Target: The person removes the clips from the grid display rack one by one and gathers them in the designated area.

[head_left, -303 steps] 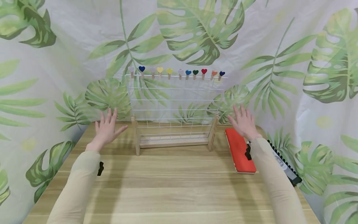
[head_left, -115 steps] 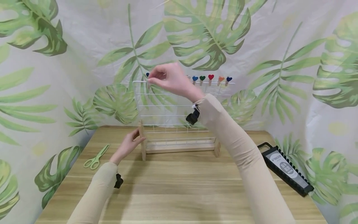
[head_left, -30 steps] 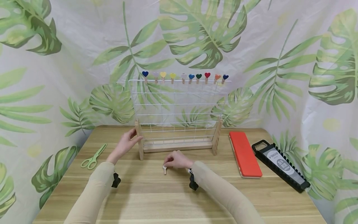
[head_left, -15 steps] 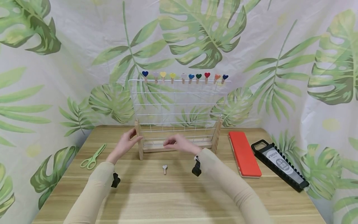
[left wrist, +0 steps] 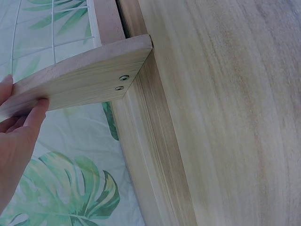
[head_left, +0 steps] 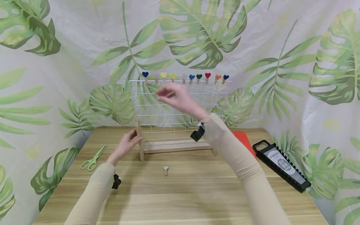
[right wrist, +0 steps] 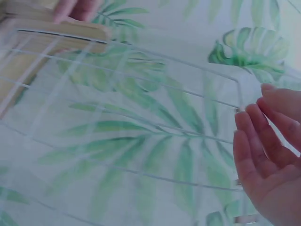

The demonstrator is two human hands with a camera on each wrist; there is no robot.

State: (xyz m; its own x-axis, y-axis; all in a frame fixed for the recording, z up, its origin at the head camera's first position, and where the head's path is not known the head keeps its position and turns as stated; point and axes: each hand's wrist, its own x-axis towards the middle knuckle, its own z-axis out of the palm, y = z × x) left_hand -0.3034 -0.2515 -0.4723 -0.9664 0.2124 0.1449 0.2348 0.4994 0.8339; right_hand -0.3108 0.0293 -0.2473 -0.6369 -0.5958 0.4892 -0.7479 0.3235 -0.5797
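Observation:
A white wire grid rack [head_left: 138, 140] on wooden feet stands at the back of the table. A row of heart-topped clothespins [head_left: 207, 76] is clipped along its top rail. My left hand [head_left: 126, 146] grips the rack's left wooden post [left wrist: 84, 80] between thumb and fingers [left wrist: 36, 109]. My right hand [head_left: 171, 95] is raised in front of the upper grid, blurred, with relaxed fingers [right wrist: 256, 141] holding nothing. A white heart clothespin [head_left: 165, 169] lies loose on the table in front of the rack.
Green scissors [head_left: 92, 157] lie at the left of the wooden table [head_left: 180, 200]. A red case [head_left: 248, 142], partly behind my right arm, and a black tool holder [head_left: 281, 164] lie at the right. Leaf-print cloth hangs all around.
My right hand left the white heart clothespin on the table and rose from there to the upper part of the grid. The left hand has stayed on the post.

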